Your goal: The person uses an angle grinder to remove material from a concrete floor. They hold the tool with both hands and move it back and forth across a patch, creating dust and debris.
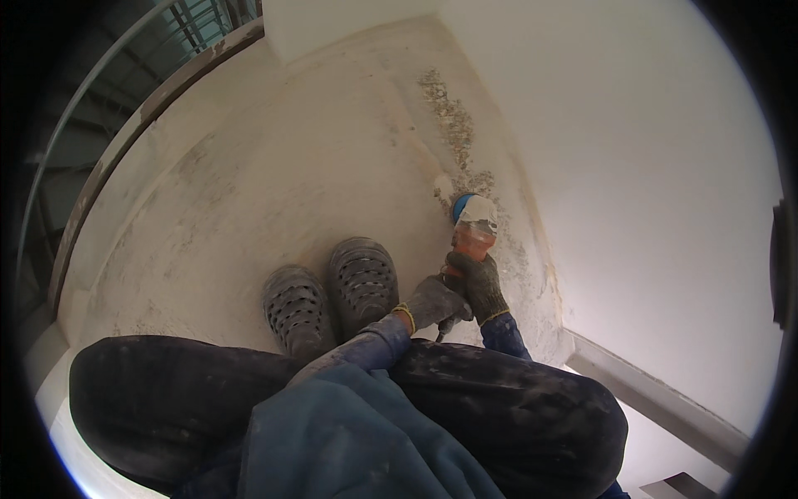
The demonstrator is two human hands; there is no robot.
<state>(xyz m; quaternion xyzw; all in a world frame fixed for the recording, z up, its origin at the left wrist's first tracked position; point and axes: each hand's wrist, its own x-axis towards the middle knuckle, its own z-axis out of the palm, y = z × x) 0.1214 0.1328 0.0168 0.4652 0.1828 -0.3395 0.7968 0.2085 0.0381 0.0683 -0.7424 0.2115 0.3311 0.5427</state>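
Observation:
An orange angle grinder (pixel 473 242) with a dusty white guard and a blue edge at its head lies against the floor (pixel 274 158), right of my feet. My right hand (pixel 485 287), in a dark dusty glove, is closed around the grinder's body. Behind it, my left hand (pixel 433 300), gloved in grey with a yellow cuff, grips the rear part of the tool; its fingers are partly hidden. A rough, chipped strip (pixel 449 121) of exposed aggregate runs away from the grinder's head along the floor. The disc's underside is hidden.
A white wall (pixel 640 166) rises close on the right, with a pale ledge (pixel 657 391) low beside my knee. Grey clogs (pixel 363 279) are on my feet, left of the hands. At the far left, a brown-edged curb (pixel 125 137) borders a metal railing (pixel 71 108).

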